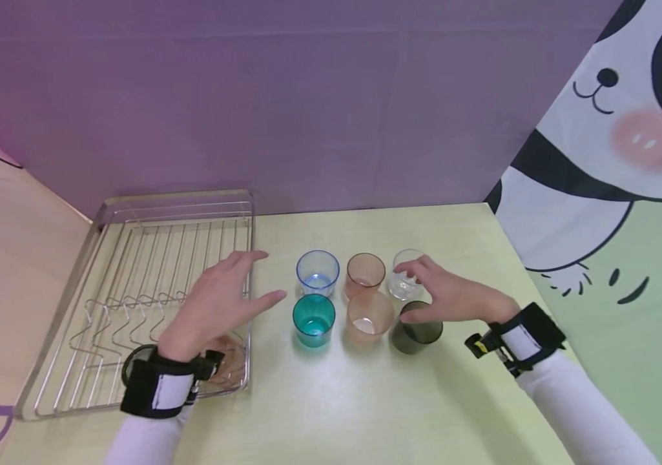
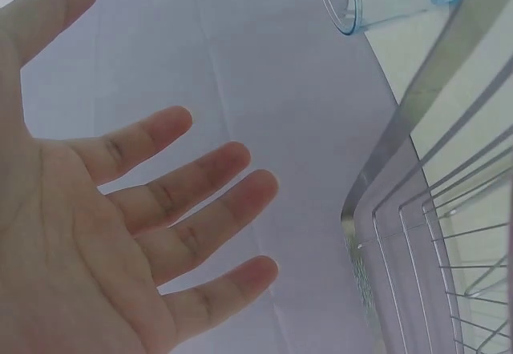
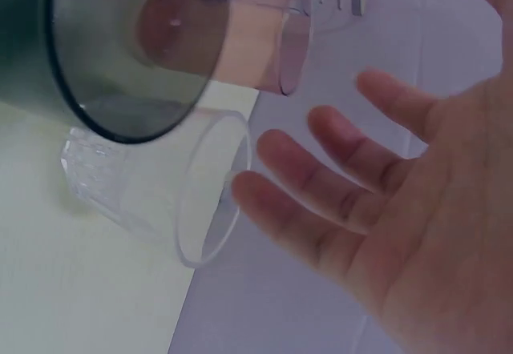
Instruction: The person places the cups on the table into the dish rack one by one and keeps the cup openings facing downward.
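Note:
My left hand (image 1: 214, 300) hovers over the right side of a wire dish rack (image 1: 252, 226), fingers spread and holding nothing. In the left wrist view its palm (image 2: 80, 226) shows bare. My right hand (image 1: 453, 294) is over the right end of two rows of glasses, thumb and fingers apart. It is nearest a dark grey glass (image 1: 418, 339) in the near row and a clear glass (image 1: 403, 287) in the far row. Whether a fingertip touches the clear glass, I cannot tell. Also in the rows stand a blue glass (image 1: 318, 268), a pink glass (image 1: 365, 268), a teal glass (image 1: 314, 323) and a peach glass (image 1: 370, 316).
Inside the rack's near end, a brownish glass (image 1: 232, 368) and a dark-rimmed thing (image 1: 128, 368) are partly hidden by my left wrist. Bent wire dividers (image 1: 115, 323) cross the rack. A purple cloth wall (image 1: 331, 116) rises behind the pale table (image 1: 331, 407).

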`<state>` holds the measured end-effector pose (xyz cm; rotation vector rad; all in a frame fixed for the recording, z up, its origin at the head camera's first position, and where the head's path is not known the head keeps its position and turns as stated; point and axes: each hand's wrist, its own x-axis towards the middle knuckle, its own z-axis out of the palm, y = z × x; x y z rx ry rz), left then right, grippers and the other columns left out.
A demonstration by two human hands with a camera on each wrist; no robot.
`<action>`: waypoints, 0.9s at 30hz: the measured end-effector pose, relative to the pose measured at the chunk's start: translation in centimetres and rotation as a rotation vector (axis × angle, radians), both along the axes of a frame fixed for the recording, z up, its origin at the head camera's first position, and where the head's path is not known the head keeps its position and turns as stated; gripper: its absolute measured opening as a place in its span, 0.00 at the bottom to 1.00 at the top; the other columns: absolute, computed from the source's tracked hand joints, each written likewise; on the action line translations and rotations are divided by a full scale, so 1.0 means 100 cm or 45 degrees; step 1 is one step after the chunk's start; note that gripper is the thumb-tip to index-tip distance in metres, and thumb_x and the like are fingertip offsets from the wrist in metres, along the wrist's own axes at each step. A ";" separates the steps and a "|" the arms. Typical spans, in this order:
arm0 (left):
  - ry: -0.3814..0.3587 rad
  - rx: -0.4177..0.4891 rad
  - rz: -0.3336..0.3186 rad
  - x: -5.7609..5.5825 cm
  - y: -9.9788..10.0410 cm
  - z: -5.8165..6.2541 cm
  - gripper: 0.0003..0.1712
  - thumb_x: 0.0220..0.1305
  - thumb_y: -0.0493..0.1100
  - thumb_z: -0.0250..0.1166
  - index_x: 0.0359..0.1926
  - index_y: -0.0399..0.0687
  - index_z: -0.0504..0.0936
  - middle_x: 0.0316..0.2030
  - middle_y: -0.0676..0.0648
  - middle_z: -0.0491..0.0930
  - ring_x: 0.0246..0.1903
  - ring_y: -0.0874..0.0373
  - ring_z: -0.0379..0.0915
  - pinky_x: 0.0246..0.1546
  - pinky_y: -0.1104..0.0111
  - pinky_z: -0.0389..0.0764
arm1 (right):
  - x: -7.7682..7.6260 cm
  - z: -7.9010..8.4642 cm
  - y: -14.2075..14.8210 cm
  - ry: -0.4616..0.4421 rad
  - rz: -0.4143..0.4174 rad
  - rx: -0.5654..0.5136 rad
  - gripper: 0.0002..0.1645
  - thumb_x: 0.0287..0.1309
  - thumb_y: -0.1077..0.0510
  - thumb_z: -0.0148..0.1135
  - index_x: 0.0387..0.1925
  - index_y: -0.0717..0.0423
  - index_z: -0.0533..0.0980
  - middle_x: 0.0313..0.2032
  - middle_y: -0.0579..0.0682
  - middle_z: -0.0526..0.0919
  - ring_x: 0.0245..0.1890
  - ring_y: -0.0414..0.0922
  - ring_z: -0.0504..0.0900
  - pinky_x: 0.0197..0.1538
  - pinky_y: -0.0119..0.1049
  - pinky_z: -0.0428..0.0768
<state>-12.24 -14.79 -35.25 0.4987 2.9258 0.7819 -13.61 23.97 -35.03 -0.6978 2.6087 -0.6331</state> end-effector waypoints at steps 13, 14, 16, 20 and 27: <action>0.011 0.015 0.001 -0.001 0.000 -0.002 0.47 0.61 0.73 0.57 0.70 0.47 0.66 0.67 0.38 0.69 0.64 0.38 0.68 0.62 0.42 0.71 | 0.006 -0.010 -0.005 -0.102 0.068 0.209 0.43 0.46 0.37 0.73 0.60 0.54 0.72 0.54 0.54 0.73 0.55 0.49 0.73 0.58 0.47 0.77; 0.009 0.016 0.002 -0.001 0.000 -0.002 0.47 0.61 0.73 0.57 0.70 0.47 0.66 0.68 0.39 0.69 0.64 0.38 0.68 0.62 0.42 0.71 | 0.007 -0.011 -0.005 -0.119 0.064 0.220 0.43 0.45 0.37 0.73 0.60 0.53 0.72 0.55 0.54 0.73 0.55 0.49 0.73 0.58 0.47 0.76; 0.008 0.020 0.003 0.000 0.000 -0.002 0.47 0.61 0.74 0.57 0.70 0.47 0.66 0.68 0.39 0.69 0.65 0.38 0.68 0.62 0.41 0.71 | 0.008 -0.013 -0.006 -0.152 0.061 0.235 0.43 0.44 0.38 0.74 0.60 0.52 0.72 0.56 0.54 0.74 0.57 0.49 0.72 0.59 0.47 0.76; 0.011 0.023 0.002 0.000 0.000 -0.002 0.48 0.61 0.74 0.57 0.70 0.48 0.66 0.68 0.39 0.69 0.65 0.38 0.68 0.63 0.41 0.70 | 0.009 -0.019 -0.007 -0.193 0.071 0.249 0.44 0.42 0.39 0.75 0.60 0.52 0.72 0.57 0.54 0.73 0.57 0.50 0.73 0.60 0.49 0.75; 0.026 0.004 0.000 0.000 -0.001 -0.004 0.46 0.61 0.72 0.58 0.70 0.47 0.66 0.67 0.38 0.70 0.64 0.38 0.69 0.62 0.41 0.71 | 0.009 -0.028 -0.006 -0.196 0.103 0.276 0.45 0.39 0.44 0.78 0.60 0.53 0.71 0.54 0.53 0.75 0.53 0.51 0.75 0.56 0.47 0.77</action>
